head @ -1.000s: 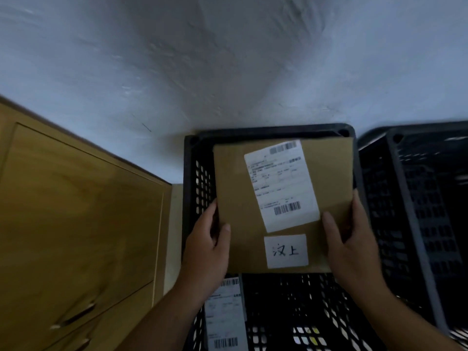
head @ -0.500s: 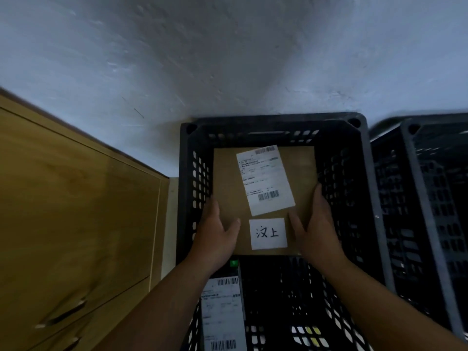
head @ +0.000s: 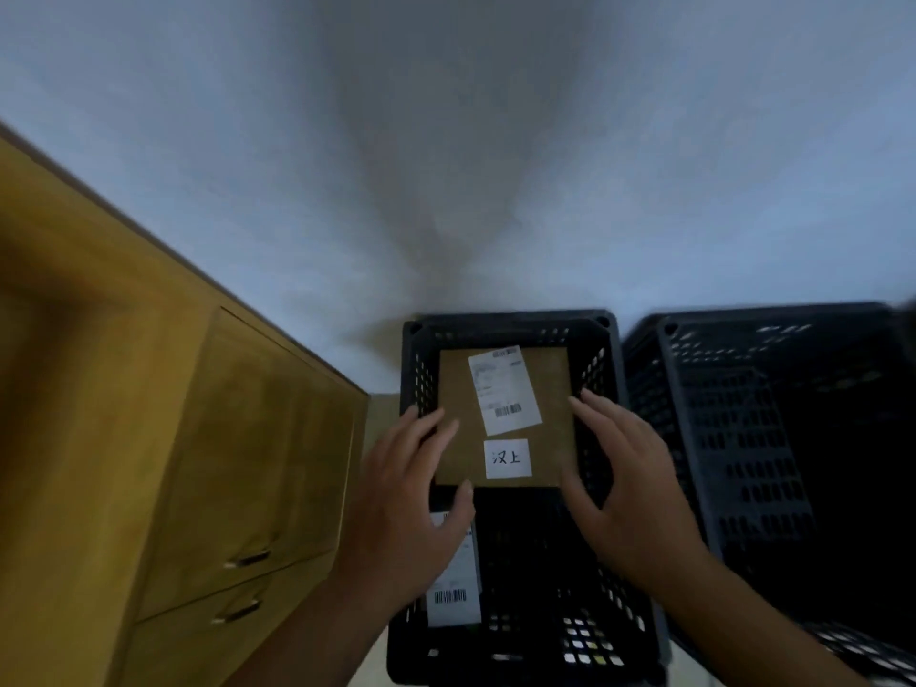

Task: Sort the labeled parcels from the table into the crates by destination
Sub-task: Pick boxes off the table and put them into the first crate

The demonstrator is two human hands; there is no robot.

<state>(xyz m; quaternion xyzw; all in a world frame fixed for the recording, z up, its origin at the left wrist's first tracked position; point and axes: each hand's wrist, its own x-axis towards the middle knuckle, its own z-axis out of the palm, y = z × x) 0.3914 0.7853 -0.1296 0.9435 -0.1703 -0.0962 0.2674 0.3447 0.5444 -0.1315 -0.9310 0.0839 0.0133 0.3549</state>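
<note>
Half a second ago both hands held the brown parcel [head: 461,389] by its side edges while it went down into the crate [head: 510,319]. Now the grip is released. The left hand [head: 411,493] and the right hand [head: 629,493] have come up and back toward the person, and their fingers [head: 595,409] are straight and spread, holding nothing.

The parcel lies flat inside the crate, at its far end, with the shipping label and the small handwritten label [head: 507,458] facing up. To my judgement this parcel is now delivered, and the next step is to return for another one.

In the view, the left fingertips overlap the left edge of the parcel and the right fingertips overlap its right edge. The hands seem to be above it and not in contact, but I cannot say this with certainty.

A second labeled parcel [head: 453,577] stands at the near left corner of the same crate, partly hidden by the left hand. Another crate [head: 743,339] stands just beside, on the right.
</note>
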